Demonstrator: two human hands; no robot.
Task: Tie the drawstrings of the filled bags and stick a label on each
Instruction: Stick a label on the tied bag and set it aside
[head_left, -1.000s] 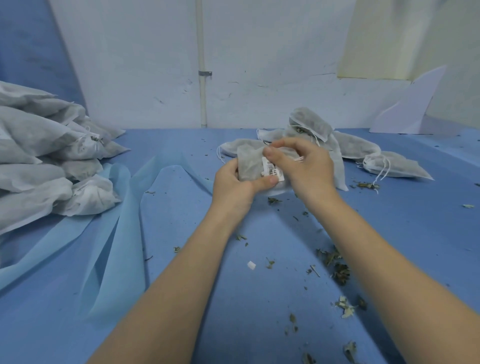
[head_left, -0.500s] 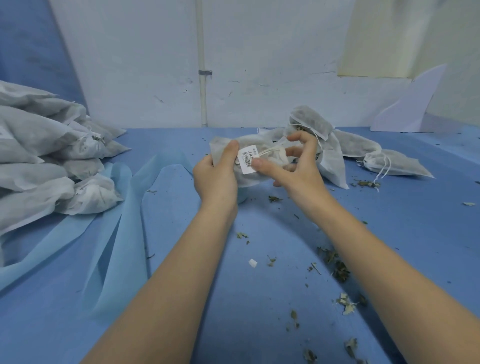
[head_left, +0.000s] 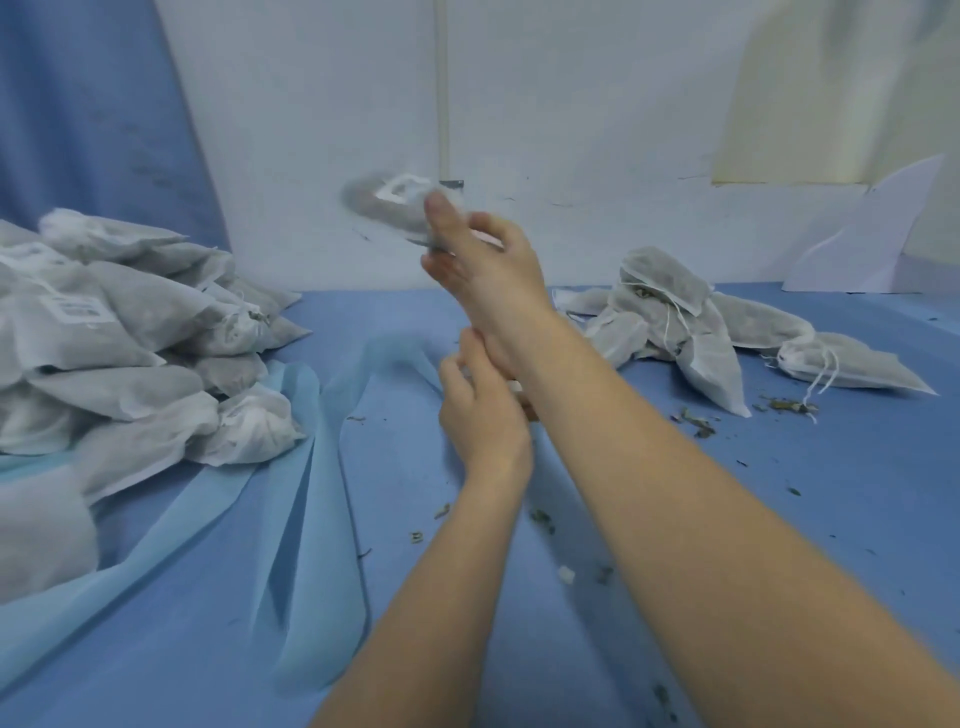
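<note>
On the near part of the table (head_left: 857, 519), a smooth blue non-woven cover is seen, strewn with dry leaf crumbs, and a paler blue sheet (head_left: 291, 545) lies in soft folds toward the left edge. Above the middle of the table the left hand (head_left: 480, 410) is held low with its fingers curled; whether anything is pinched in it cannot be told, as it is partly hidden by the right forearm. The right hand (head_left: 483, 265) is raised, fingers spread loose, and a labelled bag (head_left: 387, 205) is seen blurred just past its fingertips; whether it is touched or already free cannot be told. A toss toward the finished pile appears to be the step in hand. It is judged best done with a low, gentle arc to the left edge, so that the knot is not loosened and the label is not peeled. At the left edge the finished bags (head_left: 130, 353) are stacked, grey, plump and papery, a barcode sticker showing on one. Toward the far right, limp bags with loose white strings (head_left: 691, 322) are left to be tied.
</note>
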